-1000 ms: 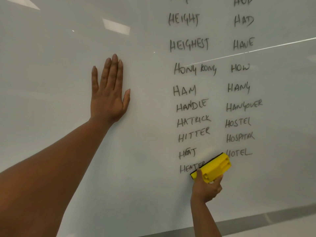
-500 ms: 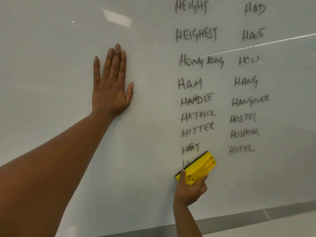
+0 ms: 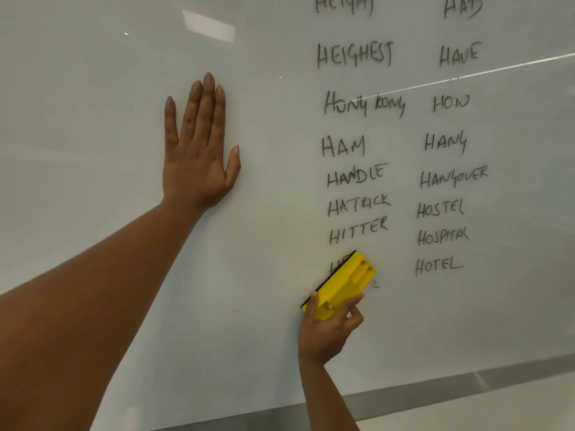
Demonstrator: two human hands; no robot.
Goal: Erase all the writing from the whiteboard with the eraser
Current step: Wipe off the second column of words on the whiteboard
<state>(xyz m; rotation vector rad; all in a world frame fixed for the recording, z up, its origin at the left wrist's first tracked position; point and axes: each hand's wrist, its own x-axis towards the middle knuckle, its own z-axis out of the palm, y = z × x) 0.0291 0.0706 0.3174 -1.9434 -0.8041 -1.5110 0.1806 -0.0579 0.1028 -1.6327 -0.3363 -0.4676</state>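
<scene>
Left hand (image 3: 199,150): pressed flat on the whiteboard (image 3: 93,104), palm down, four fingers close together pointing to 12 o'clock, thumb spread toward 2 o'clock; it holds nothing.
Left forearm (image 3: 93,290): stretched straight from the 8 o'clock corner of the view up to the wrist.
Right hand (image 3: 328,329): wrist below, forearm rising from 6 o'clock; thumb on the left edge and fingers curled over the right edge, pinching the lower end of the yellow eraser (image 3: 342,284).
Eraser pose: tilted, long axis running from 7 to 1 o'clock, its black felt edge against the board.
Eraser place: at 5 o'clock from the left hand, directly under "HITTER" (image 3: 357,230), covering most of a word of which only the first strokes show at its upper left.
Writing: two columns of black words; "HOTEL" (image 3: 438,265) lies at 3 o'clock from the eraser, apart from it.
Small mark (image 3: 375,284): a leftover stroke just beside the eraser's right edge.
</scene>
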